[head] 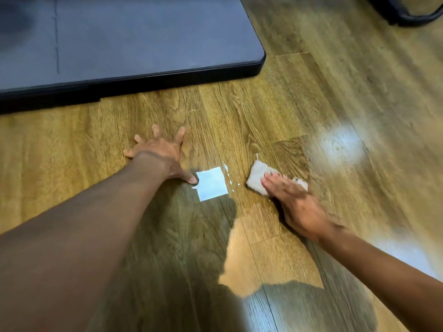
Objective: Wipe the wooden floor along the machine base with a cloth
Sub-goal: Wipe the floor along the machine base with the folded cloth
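Brown wood-grain plank floor (299,97) fills the view, with the flat, dark grey, round-cornered machine base (134,44) lying across its far left part. The left hand (159,152) is spread flat on the boards in front of the base, fingers straight and grasping nothing, while the right hand (294,202) presses straight fingers onto the small, pale folded cloth (257,176) on the floor, well apart from the base. Between them a bright white square patch (212,183) sits just beside the left thumb.

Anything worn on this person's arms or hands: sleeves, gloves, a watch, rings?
Nothing visible. The left forearm and right forearm are bare to the frame edge, no sleeves. The left hand and right hand are ungloved, with no watch or ring showing; the right is motion-blurred.
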Available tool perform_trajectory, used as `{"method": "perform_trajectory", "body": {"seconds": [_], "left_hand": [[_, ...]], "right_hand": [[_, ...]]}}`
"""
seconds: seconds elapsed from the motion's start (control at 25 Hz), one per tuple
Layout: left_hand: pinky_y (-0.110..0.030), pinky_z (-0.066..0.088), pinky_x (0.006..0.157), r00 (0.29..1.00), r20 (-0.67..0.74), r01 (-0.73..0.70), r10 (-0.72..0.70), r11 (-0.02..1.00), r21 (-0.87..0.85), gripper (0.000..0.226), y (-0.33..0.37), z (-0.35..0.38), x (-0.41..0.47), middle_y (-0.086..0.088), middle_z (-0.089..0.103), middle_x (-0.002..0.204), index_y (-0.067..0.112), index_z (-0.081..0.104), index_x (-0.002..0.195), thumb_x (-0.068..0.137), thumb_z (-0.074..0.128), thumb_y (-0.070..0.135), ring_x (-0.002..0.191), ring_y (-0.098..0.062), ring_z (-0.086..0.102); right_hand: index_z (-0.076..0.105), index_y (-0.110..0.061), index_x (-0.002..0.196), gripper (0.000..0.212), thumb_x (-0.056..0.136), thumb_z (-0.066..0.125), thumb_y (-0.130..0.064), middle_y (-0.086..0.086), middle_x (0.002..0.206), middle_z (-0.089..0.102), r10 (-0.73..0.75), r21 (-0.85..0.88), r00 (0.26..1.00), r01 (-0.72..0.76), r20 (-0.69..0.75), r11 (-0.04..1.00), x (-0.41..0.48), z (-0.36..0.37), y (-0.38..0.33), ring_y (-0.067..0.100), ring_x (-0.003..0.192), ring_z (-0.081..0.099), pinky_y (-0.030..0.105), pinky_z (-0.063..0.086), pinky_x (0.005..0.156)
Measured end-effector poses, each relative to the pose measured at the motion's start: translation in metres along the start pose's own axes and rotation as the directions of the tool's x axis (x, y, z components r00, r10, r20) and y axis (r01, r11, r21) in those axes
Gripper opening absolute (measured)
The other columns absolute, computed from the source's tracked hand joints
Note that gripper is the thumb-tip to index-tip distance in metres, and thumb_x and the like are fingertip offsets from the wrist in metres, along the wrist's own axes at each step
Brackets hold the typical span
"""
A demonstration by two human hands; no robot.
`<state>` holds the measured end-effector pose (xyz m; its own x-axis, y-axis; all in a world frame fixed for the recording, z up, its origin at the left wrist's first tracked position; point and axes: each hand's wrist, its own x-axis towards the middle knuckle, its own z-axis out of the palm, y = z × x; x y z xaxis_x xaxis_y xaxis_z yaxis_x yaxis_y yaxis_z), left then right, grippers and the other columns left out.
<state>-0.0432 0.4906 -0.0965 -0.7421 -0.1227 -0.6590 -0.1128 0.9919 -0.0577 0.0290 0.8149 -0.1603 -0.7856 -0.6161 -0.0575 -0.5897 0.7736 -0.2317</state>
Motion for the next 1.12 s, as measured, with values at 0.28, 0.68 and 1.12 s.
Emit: {"method": "perform_trajectory", "body": {"seconds": [0.28, 0.68, 1.12], "left_hand": [[-0.061, 0.022, 0.111, 0.996, 0.06, -0.066, 0.07, 0.996, -0.066, 0.137, -0.01, 0.0, 0.004, -0.015, -0.03, 0.154, 0.041, -0.025, 0.145, 0.062, 0.082, 0.055, 0.14, -0.054, -0.007], [-0.066, 0.026, 0.108, 0.991, 0.059, -0.115, 0.116, 0.993, -0.027, 0.136, -0.013, -0.002, 0.011, -0.022, -0.024, 0.154, 0.035, -0.025, 0.147, 0.063, 0.081, 0.056, 0.138, -0.058, -0.002], [-0.062, 0.025, 0.11, 0.992, 0.026, -0.121, 0.121, 0.993, -0.013, 0.133, -0.012, 0.002, 0.005, -0.02, -0.018, 0.157, 0.034, -0.023, 0.148, 0.066, 0.08, 0.053, 0.14, -0.053, 0.002]], "right_hand": [[0.026, -0.022, 0.149, 0.071, 0.087, 0.045, 0.007, 0.001, 0.154, 0.025, 0.08, 0.0, 0.997, -0.08, 0.017, 0.997, 0.126, -0.013, 0.018, 0.019, 0.138, 0.029, 0.041, 0.022, 0.111], [0.037, -0.021, 0.144, 0.067, 0.085, 0.04, 0.009, 0.0, 0.149, 0.037, 0.133, 0.099, 0.986, -0.123, -0.102, 0.987, 0.191, -0.009, -0.006, 0.015, 0.138, 0.032, 0.031, 0.022, 0.116], [0.039, -0.02, 0.143, 0.053, 0.093, 0.037, -0.006, 0.002, 0.149, 0.038, 0.135, 0.143, 0.99, -0.127, -0.045, 0.982, 0.175, -0.008, -0.012, 0.022, 0.135, 0.038, 0.033, 0.019, 0.114]]}}
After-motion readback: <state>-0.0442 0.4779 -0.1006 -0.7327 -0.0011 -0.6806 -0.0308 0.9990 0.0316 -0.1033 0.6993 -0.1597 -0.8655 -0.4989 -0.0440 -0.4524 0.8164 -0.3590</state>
